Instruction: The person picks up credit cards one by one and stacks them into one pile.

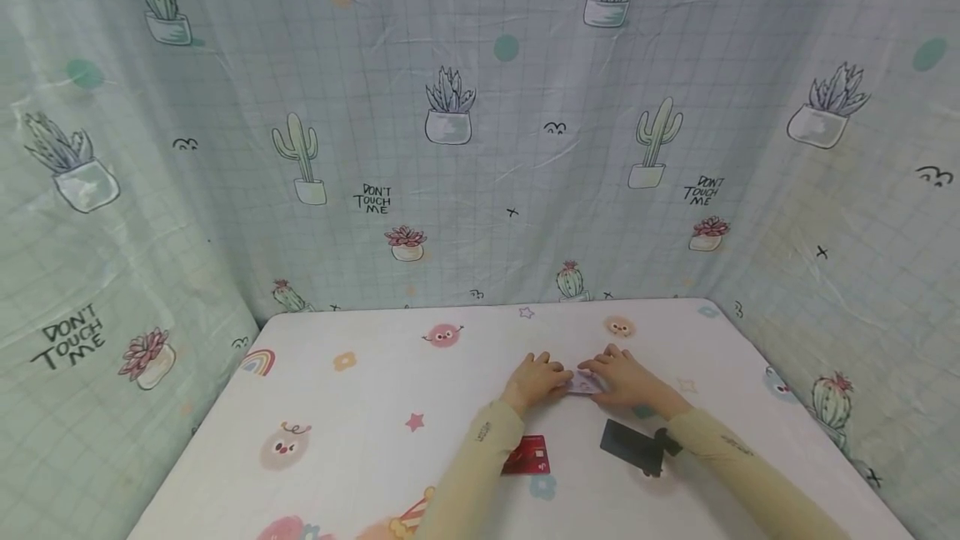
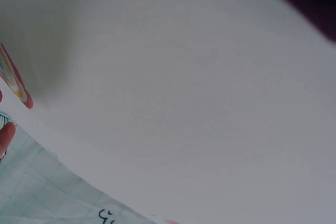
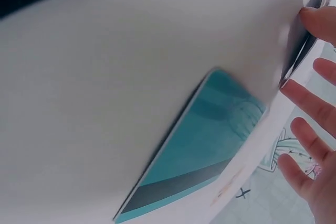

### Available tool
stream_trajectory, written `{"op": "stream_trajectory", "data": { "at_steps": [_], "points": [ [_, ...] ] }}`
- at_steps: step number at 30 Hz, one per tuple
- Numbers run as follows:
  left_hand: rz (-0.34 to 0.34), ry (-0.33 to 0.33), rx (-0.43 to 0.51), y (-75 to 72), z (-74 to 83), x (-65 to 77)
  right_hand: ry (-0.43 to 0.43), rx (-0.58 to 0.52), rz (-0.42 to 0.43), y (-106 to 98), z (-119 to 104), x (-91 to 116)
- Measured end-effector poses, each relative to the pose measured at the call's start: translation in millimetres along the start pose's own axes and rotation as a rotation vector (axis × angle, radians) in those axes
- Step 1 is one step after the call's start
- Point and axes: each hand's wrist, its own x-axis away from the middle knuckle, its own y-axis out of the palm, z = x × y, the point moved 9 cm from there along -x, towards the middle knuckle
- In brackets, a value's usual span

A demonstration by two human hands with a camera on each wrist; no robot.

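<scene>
Between my hands is a small, thin, pale purple card-like piece (image 1: 583, 382); its exact kind cannot be made out. My left hand (image 1: 536, 380) pinches its left end with curled fingers. At its right end my right hand (image 1: 626, 377) holds it between thumb and a finger, the other fingers spread. In the right wrist view the piece (image 3: 298, 43) appears edge-on, with a dark gap between thin layers. Only fingertips (image 2: 6, 136) of the left hand show in the left wrist view.
A red bank card (image 1: 528, 455) lies beside the left forearm, partly covered by the sleeve. Near the right wrist is a dark card (image 1: 630, 446). The right wrist view shows a glossy teal card (image 3: 191, 140) with a dark stripe. A cactus-print curtain (image 1: 480, 173) surrounds the white table (image 1: 360, 407).
</scene>
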Motion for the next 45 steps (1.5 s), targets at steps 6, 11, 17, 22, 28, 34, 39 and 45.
{"op": "stream_trajectory", "data": {
  "at_steps": [6, 11, 17, 22, 28, 34, 39, 45],
  "points": [
    [0.016, 0.012, -0.018, 3.0, -0.9, -0.5, -0.009, 0.007, -0.003, 0.3, 0.2, -5.4],
    [0.048, 0.02, -0.046, 3.6, -0.6, 0.4, -0.011, 0.033, 0.006, 0.0, -0.5, -8.5],
    [0.074, 0.011, -0.078, 0.7, -1.9, 2.3, 0.008, 0.024, 0.003, -2.0, -1.8, -8.8],
    [0.043, 0.007, -0.073, 3.4, -2.0, 1.9, 0.009, 0.03, 0.007, -3.8, -3.1, -7.2],
    [0.05, 0.032, -0.095, 6.7, 1.0, 1.8, 0.013, 0.029, 0.009, -4.1, -3.7, -4.1],
    [0.058, 0.036, -0.095, 4.6, 1.2, 3.2, 0.027, 0.028, 0.015, -2.2, -0.9, -1.1],
    [0.053, 0.05, -0.084, 2.3, 0.8, 5.2, 0.033, -0.001, 0.027, -1.1, -0.2, 1.2],
    [0.059, 0.065, -0.08, 1.0, 0.0, 6.8, 0.025, -0.005, 0.043, -6.2, -5.3, 2.4]
  ]
}}
